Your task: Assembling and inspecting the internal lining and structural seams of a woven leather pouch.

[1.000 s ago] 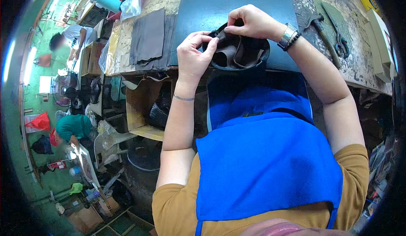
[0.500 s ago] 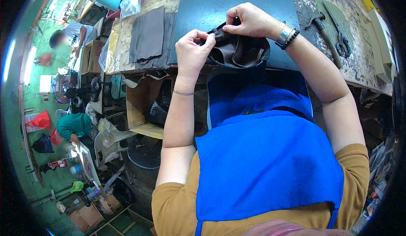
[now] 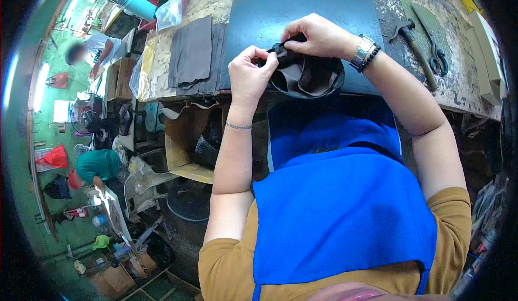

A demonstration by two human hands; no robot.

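A dark, soft bag-like piece (image 3: 340,74) with a grey-brown lining lies over the front edge of a black board (image 3: 248,18). Its mouth gapes toward me. On its upper left rim, my left hand (image 3: 250,75) is closed in a pinch with thumb and forefinger. Just to the right, my right hand (image 3: 318,38) pinches the same rim, fingers curled. The two fingertips are close together, with a small dark bit of the edge between them. Exactly what part is pinched there is too small to make out.
Flat dark sheets (image 3: 191,50) are stacked left of the board. To the right lie a hammer (image 3: 415,47) and black-handled shears (image 3: 438,61). A teal bottle (image 3: 136,5) stands at the far left. Two other people work at the left, one in a green shirt (image 3: 98,166).
Both hands and the bag-like piece sit slightly lower in the picture. My right hand has tilted a little, and the fingertips stay at the rim.
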